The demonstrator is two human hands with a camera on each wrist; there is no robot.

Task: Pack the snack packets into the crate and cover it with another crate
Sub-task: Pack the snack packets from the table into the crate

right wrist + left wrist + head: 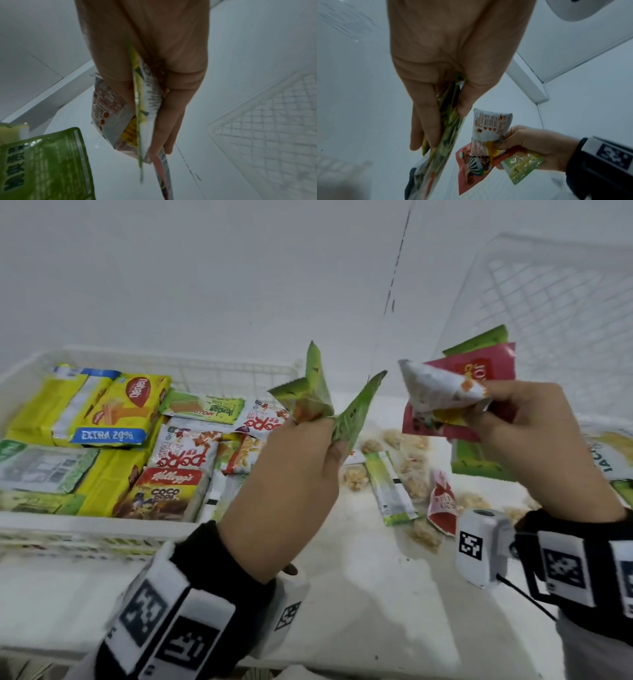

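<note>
Head view: the left hand (pixel 291 474) pinches green packets (pixel 315 392) near the crate's (pixel 102 525) right rim, likely for dropping in. The right hand (pixel 534 436) clamps a mixed bunch (pixel 442 395) above loose packets (pixel 390 487) on the bench; the cover crate (pixel 555 296) leans at the far right corner.

Left wrist view: thumb and fingers (pixel 426 115) squeeze the green packets flat.

Right wrist view: fingers (pixel 164 121) clamp the bunch edge-on, keeping it together.
</note>
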